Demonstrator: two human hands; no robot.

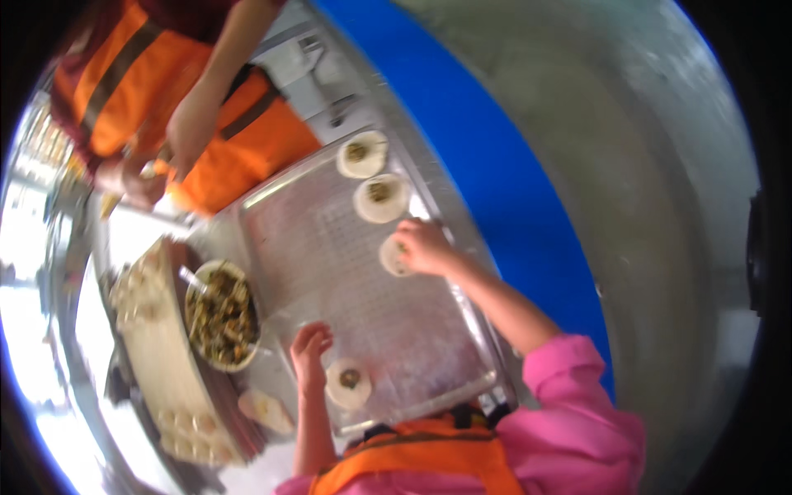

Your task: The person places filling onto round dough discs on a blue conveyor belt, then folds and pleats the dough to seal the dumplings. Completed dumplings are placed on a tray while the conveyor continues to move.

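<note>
Over the far right side of a metal tray [330, 247] is my right hand [423, 247], its fingertips together on a round dough wrapper [393, 257] with some dark filling. Whether the fingers pinch filling or dough is hidden. My left hand [310, 353] hovers by the tray's near left edge, fingers loosely bent and nothing visible in them. Beside it lies a dough wrapper [347, 398] topped with a small dark heap. Two more filled wrappers, a middle one [382, 212] and a far one [350, 167], lie along the tray's right edge.
Left of the tray stands a bowl of chopped filling [221, 322] with a pale-handled spoon [193, 279]. Beyond it is a board [169, 351] bearing several pale dough pieces. A co-worker in an orange apron [264, 136] works at upper left. A blue band [495, 148] runs along the right.
</note>
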